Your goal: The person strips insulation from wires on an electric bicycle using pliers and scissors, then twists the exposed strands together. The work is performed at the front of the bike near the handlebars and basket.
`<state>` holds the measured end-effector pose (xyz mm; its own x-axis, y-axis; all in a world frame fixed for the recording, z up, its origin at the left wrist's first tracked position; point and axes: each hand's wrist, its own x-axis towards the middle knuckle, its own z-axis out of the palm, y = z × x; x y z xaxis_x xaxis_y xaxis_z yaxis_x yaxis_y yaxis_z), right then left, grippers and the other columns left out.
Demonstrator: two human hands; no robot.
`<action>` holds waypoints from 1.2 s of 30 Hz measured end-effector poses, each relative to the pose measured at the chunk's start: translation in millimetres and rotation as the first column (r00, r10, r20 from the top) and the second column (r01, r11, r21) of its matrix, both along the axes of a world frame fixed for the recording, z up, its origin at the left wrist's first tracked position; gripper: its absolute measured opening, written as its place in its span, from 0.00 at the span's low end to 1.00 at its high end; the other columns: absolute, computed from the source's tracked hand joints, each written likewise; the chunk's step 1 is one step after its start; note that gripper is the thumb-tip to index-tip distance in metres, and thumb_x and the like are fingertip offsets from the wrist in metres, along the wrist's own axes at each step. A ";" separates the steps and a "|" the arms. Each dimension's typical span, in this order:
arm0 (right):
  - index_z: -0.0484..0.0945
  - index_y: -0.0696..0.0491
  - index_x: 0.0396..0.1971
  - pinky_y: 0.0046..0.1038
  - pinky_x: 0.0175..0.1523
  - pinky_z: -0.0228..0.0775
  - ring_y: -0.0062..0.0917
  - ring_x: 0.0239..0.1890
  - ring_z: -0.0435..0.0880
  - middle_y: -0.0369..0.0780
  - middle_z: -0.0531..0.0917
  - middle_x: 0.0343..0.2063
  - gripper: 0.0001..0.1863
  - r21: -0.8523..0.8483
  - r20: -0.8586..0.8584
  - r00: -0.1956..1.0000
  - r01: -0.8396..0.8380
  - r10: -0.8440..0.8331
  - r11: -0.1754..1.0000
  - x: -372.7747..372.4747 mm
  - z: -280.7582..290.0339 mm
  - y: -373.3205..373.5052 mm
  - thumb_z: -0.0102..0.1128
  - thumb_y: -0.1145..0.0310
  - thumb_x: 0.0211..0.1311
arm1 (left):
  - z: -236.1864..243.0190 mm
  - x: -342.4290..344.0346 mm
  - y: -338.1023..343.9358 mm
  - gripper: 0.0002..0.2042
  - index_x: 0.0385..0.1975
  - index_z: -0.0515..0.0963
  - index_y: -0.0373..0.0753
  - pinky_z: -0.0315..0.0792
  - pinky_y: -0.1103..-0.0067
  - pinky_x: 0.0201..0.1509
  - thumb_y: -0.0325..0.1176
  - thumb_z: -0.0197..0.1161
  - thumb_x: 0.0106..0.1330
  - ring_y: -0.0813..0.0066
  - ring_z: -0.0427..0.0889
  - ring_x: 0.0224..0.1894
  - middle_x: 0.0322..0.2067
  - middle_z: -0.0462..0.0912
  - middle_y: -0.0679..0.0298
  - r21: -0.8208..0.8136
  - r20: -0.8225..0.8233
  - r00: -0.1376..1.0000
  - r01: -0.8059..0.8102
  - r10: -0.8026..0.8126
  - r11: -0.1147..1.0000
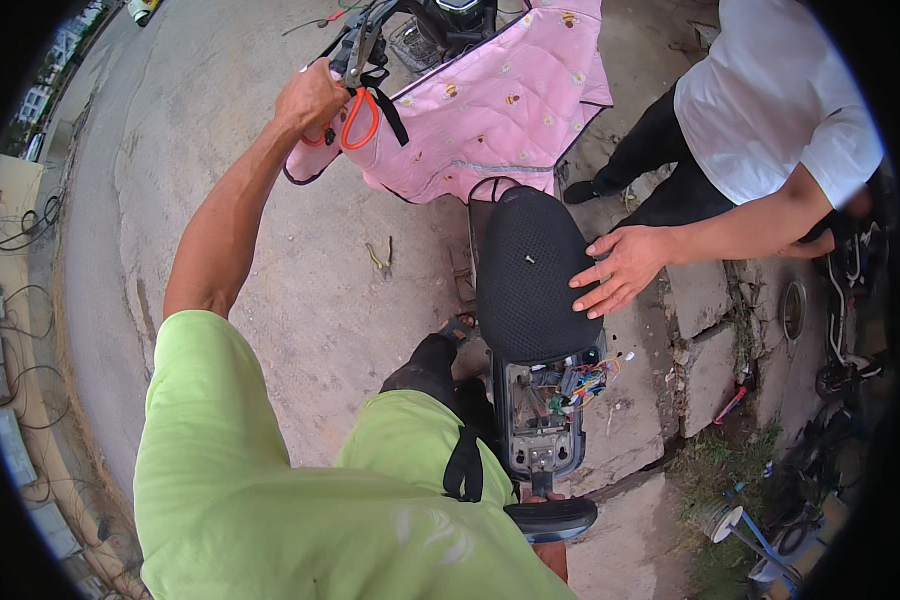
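Note:
My left hand (313, 98) is wrapped around the handlebar end of an electric scooter, just above orange loops (360, 118). A pink quilted cover with printed bees (490, 110) drapes from the handlebars. Below it, the black mesh seat (525, 280) rests above an open compartment (540, 410) full of exposed coloured wires. My right hand (552, 555) is mostly hidden beneath the black padded rear piece (550, 516) at the lower edge, so its fingers are unclear. Another person's hand (620, 270) rests on the right side of the seat.
A person in white (760, 110) stands at the right. Pliers (380, 258) lie on the concrete. Cracked slabs and weeds (720, 470) are at the right, with a cable spool (718, 522). Cables and boxes (10, 380) line the far left.

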<state>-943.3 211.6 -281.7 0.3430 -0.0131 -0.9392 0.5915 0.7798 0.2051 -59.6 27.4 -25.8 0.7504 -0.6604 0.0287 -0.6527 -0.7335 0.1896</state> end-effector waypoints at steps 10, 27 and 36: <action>0.74 0.62 0.43 0.30 0.44 0.72 0.27 0.28 0.76 0.34 0.77 0.25 0.25 0.261 0.442 0.842 0.207 -0.308 0.943 5.8 -52.3 26.4 0.62 0.55 0.56 | -1.1 -90.9 -20.0 0.24 0.48 0.74 0.33 0.76 0.61 0.49 0.42 0.63 0.55 0.46 0.84 0.48 0.40 0.84 0.42 0.009 -0.041 0.999 -0.026 0.026 1.000; 0.74 0.60 0.34 0.26 0.32 0.75 0.27 0.21 0.76 0.37 0.75 0.18 0.20 -0.140 -0.041 0.967 0.245 -0.252 0.959 61.6 23.9 26.2 0.65 0.57 0.57 | -11.1 -140.1 3.7 0.02 0.29 0.78 0.36 0.69 0.77 0.27 0.26 0.61 0.58 0.80 0.73 0.24 0.24 0.77 0.70 -0.339 -0.681 0.708 -0.078 -0.187 0.938; 0.73 0.60 0.37 0.25 0.27 0.77 0.28 0.14 0.74 0.38 0.73 0.15 0.19 -0.483 -0.421 0.876 0.004 -0.237 0.875 19.9 -34.9 -4.2 0.65 0.60 0.55 | -5.6 -156.1 5.0 0.03 0.29 0.79 0.37 0.68 0.79 0.26 0.28 0.62 0.59 0.82 0.73 0.23 0.24 0.77 0.71 -0.368 -0.733 0.647 -0.119 -0.209 0.922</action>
<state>-923.4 207.3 -316.6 -0.1535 -0.4886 -0.8589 0.6201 0.6291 -0.4687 -215.7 32.4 -31.4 0.5860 -0.7564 -0.2905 -0.1926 -0.4783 0.8568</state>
